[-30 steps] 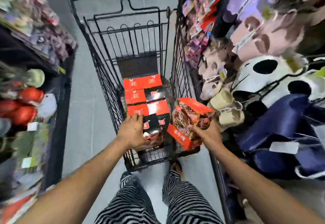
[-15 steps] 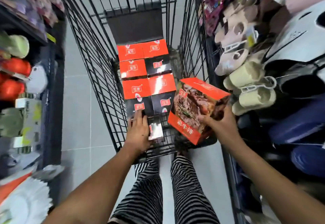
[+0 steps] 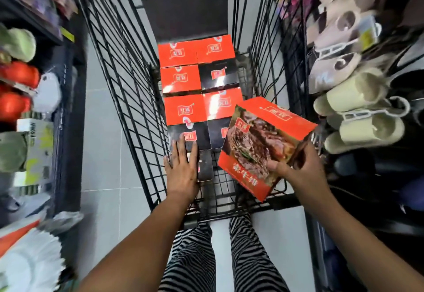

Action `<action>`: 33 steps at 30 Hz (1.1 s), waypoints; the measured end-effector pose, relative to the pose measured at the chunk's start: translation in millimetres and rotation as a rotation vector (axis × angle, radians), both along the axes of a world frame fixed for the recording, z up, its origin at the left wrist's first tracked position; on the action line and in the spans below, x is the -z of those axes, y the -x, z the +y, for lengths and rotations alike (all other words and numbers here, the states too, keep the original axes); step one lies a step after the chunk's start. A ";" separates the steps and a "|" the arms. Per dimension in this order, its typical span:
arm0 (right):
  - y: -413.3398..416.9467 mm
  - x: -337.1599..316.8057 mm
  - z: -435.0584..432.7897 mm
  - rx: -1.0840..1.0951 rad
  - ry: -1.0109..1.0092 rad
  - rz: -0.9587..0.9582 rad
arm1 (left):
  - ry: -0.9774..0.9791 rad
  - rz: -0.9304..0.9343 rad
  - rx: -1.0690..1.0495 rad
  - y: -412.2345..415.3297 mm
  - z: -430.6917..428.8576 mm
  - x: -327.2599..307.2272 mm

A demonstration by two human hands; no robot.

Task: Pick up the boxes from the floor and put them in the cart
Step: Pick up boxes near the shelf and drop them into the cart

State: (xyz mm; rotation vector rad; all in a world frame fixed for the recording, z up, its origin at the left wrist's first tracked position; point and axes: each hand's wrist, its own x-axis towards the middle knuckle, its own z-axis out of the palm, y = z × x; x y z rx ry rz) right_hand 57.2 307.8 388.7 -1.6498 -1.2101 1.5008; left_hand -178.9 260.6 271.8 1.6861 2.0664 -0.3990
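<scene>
The small black carton [image 3: 205, 165] that the left hand [image 3: 181, 170] was lowering a second ago now lies on the floor of the black wire shopping cart [image 3: 128, 108], at the near end of the orange and black boxes [image 3: 183, 110], with straight fingers pressing it, so that box looks placed. The right hand [image 3: 305, 167] still clamps the large orange box with the meat picture [image 3: 257, 144] above the cart's near right corner, not yet in. It is tilted, with the picture facing the person and the top panel facing away; its face looks nearly square, the longer edge seemingly slanting from far-left to near-right.

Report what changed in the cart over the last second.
The left hand uncurled and now lies flat on the near black box. The right hand edged the tilted orange box further over the cart. The stacked boxes stayed put.
</scene>
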 end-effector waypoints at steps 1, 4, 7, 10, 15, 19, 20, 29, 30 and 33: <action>0.7 2.4 1.0 0.001 0.013 0.002 | 0.026 -0.006 -0.005 0.2 0.5 -1.9; 2.6 1.7 4.1 -0.025 0.032 -0.012 | 0.102 -0.175 -0.075 -0.6 8.3 -20.3; 2.2 -6.8 7.8 -0.095 0.038 -0.013 | 0.137 -0.653 -0.253 4.5 27.3 -70.3; 1.7 -16.9 13.4 -0.254 0.031 -0.069 | 0.141 -1.029 -0.294 14.4 40.3 -127.3; 3.3 -23.7 21.9 -0.523 0.024 -0.096 | 0.221 -1.188 -0.252 13.5 55.4 -156.2; -1.7 -25.5 29.3 -0.697 0.039 -0.244 | 0.059 -1.164 -0.279 8.9 52.1 -149.9; -3.5 -29.3 33.0 -0.722 0.058 -0.265 | 0.019 -1.155 -0.278 7.4 48.7 -145.3; 29.4 -53.2 66.0 -1.157 -0.375 -0.846 | -0.294 -0.892 -0.234 -39.0 29.8 -102.8; 34.3 -47.0 65.2 -1.185 -0.438 -0.900 | -0.311 -0.884 -0.259 -44.9 27.6 -97.8; 35.5 -29.2 65.8 -1.209 -0.457 -0.945 | -0.317 -0.878 -0.304 -53.9 20.5 -85.1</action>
